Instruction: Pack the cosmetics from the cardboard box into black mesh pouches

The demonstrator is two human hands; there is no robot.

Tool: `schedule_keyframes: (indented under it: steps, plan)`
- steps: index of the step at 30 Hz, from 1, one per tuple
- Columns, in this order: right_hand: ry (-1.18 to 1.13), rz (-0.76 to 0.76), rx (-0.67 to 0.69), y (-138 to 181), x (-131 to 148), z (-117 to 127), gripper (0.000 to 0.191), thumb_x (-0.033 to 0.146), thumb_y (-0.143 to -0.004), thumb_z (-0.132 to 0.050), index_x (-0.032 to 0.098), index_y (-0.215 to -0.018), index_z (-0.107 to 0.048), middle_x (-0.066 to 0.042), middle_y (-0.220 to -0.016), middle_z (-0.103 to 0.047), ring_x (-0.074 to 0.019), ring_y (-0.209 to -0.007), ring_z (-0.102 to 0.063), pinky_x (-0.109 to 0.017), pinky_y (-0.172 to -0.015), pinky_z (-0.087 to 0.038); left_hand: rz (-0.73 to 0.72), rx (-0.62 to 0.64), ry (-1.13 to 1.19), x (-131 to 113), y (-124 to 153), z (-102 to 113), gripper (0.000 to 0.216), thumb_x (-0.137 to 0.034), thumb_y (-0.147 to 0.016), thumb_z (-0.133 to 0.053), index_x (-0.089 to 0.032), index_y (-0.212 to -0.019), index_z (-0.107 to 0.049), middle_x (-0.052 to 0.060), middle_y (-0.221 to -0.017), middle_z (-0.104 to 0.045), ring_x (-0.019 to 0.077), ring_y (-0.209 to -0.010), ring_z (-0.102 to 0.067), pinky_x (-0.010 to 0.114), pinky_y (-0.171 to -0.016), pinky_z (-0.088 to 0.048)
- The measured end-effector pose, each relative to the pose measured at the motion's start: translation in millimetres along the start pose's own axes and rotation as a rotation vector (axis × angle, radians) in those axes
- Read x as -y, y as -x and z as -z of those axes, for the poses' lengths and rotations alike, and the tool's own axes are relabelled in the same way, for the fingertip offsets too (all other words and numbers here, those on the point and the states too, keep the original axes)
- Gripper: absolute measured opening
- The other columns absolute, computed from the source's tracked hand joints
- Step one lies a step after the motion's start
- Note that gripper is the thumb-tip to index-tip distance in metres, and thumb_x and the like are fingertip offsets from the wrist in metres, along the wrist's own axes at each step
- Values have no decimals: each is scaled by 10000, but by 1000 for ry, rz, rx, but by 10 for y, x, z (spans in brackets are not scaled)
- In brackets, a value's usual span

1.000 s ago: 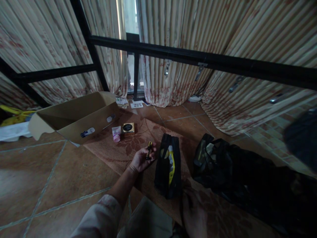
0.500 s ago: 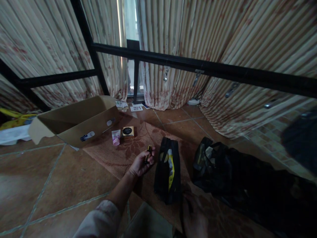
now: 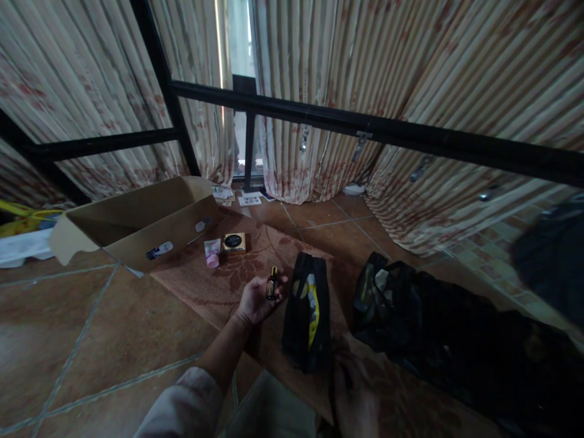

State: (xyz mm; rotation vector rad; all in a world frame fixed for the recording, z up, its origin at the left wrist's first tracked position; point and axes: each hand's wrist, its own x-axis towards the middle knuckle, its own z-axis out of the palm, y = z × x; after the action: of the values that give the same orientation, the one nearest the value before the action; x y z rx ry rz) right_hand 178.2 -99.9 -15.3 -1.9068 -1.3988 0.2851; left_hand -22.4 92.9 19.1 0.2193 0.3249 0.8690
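Striped, floral-printed curtains (image 3: 342,73) fill the whole back of the view and hang down to the floor. A black metal rail (image 3: 410,137) runs across in front of them. The floor (image 3: 91,340) is reddish-brown tile. A brown patterned rug (image 3: 219,286) lies on it, in front of the person.

A large, crumpled black bag (image 3: 433,328) sprawls over the right side of the rug, with its mouth gaping open toward the middle. To the left, an open cardboard box (image 3: 137,222) lies on its side, and its near wall touches the rug's far corner.

In the middle of the rug, just left of the big bag, is a narrow black pouch (image 3: 305,322), open at the top, with something yellow (image 3: 312,310) showing inside.

The right hand (image 3: 358,395) is low in the view, dim and blurred, near the pouch's near end. Whether it grips anything cannot be told.

The left hand (image 3: 255,299) reaches forward over the rug, palm up, just left of the pouch's opening.

Farther off, beside the box, a small gold carton (image 3: 234,242) with a round black top sits next to a pink tube (image 3: 212,252) standing on its cap.

The left hand's fingers are curled around a small bottle (image 3: 272,285), dark with a yellow cap, which it holds upright beside the pouch's mouth.
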Motion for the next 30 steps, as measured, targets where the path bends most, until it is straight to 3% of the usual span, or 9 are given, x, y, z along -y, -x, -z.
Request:
schedule_keyframes:
  steps: [5,12,30]
  plan:
    - [-27,5,-5,-6,-2,10,326,418,-872,-414,191,-896,-647,-88,-1008,-649,-189,-910,-625,-292,-770,-496,-20,-46,-27,19,-7,11,425,-119,-635,-477,-120,-1047,-583,90,-859,-621,113,-608,-521,279,-658,-477]
    - [-34,-17,10,1,16,10,335,431,-875,-408,190,-887,-640,-90,-1012,-644,-189,-924,-615,-295,-777,-488,6,-79,-62,28,-6,-20,325,-135,-659,-459,-105,-962,-571,48,-741,-554,72,-500,-420,232,-533,-438]
    - [-31,-9,-6,-4,39,19,341,431,-874,-409,192,-893,-651,-92,-999,-650,-190,-911,-623,-291,-768,-497,-126,-119,-131,66,-41,-26,51,-143,-716,-515,-141,-765,-500,-10,-644,-479,41,-441,-339,203,-484,-363]
